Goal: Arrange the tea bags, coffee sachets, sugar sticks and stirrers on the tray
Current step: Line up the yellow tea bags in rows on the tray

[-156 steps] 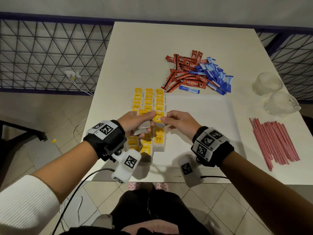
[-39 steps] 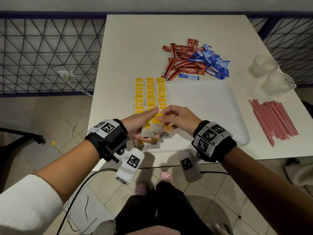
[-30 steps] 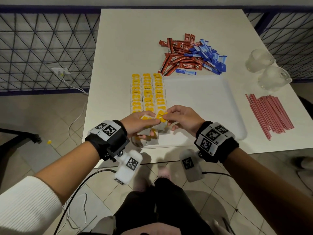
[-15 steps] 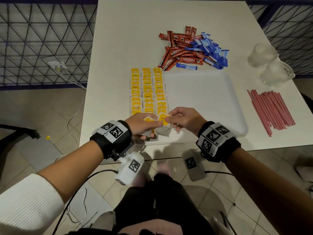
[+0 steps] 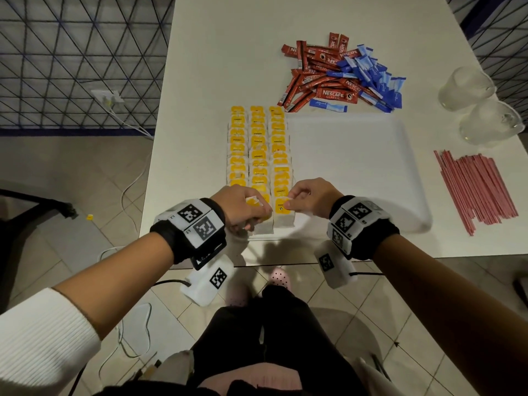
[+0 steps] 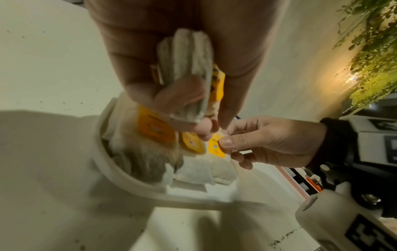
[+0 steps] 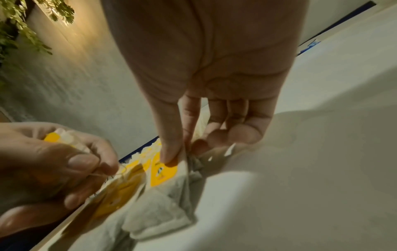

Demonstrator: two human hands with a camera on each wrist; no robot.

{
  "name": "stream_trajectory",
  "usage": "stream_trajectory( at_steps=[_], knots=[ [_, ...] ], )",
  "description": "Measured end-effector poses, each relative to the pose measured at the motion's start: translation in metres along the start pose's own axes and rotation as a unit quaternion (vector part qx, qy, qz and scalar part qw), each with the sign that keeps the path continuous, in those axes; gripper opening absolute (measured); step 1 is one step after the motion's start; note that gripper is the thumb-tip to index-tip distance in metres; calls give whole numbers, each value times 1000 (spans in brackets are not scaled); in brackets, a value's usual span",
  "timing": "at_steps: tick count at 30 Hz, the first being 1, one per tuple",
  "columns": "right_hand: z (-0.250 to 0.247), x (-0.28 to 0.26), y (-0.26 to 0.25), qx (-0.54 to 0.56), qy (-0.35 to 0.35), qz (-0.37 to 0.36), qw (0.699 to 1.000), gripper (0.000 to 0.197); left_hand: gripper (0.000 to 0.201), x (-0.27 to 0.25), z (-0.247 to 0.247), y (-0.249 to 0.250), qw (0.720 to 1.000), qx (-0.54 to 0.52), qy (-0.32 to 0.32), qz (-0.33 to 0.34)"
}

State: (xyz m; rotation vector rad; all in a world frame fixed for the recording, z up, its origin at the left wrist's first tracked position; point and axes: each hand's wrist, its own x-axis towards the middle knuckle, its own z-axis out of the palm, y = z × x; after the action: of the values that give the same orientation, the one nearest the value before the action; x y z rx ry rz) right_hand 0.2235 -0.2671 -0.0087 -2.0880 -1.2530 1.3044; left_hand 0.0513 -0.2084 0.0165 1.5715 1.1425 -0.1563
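Three rows of yellow-tagged tea bags (image 5: 258, 150) lie along the left side of the white tray (image 5: 348, 167). My left hand (image 5: 243, 208) grips a small bundle of tea bags (image 6: 189, 74) at the near end of the rows. My right hand (image 5: 307, 200) pinches the yellow tag of the nearest tea bag (image 5: 283, 214) in the right-hand row, thumb and forefinger together (image 7: 171, 158). That bag lies on the tray near its front rim. Red coffee sachets (image 5: 317, 78) and blue sugar sticks (image 5: 371, 78) are piled behind the tray. Pink stirrers (image 5: 474, 190) lie to its right.
Two clear glasses (image 5: 480, 104) stand at the table's right edge beyond the stirrers. The tray's front rim sits close to the table's near edge (image 5: 285, 261). A blue metal railing (image 5: 71, 52) and tiled floor lie to the left.
Both hands have drawn nearer along the rows toward the tray's front rim. The rows have grown longer by several bags, and the right hand now holds a bag down at the end of the right row.
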Motion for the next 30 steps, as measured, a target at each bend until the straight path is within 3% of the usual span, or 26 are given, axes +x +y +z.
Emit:
stream_trajectory(
  at_steps=[7,11,15,19,23,30],
  knots=[
    [0,2,-2,-30,7,-14,999,25,12,6,-2,5,993,103,41,41],
    [-1,1,-2,-22,16,-15,1000,27,13,15,-1,11,994,91,48,39],
    [-3,-5,-4,29,48,-29,998,24,17,13,-5,19,994,-96,-56,-13],
    [-11,-22,-24,127,21,-55,990,12,48,6,-10,25,944,-293,-140,-64],
    [-7,-33,-35,141,-1,-73,987,16,58,4,-12,25,934,-310,-167,-62],
    [-6,-36,-42,150,11,-83,985,20,43,-4,-9,25,926,-342,-155,-42]
  ],
)
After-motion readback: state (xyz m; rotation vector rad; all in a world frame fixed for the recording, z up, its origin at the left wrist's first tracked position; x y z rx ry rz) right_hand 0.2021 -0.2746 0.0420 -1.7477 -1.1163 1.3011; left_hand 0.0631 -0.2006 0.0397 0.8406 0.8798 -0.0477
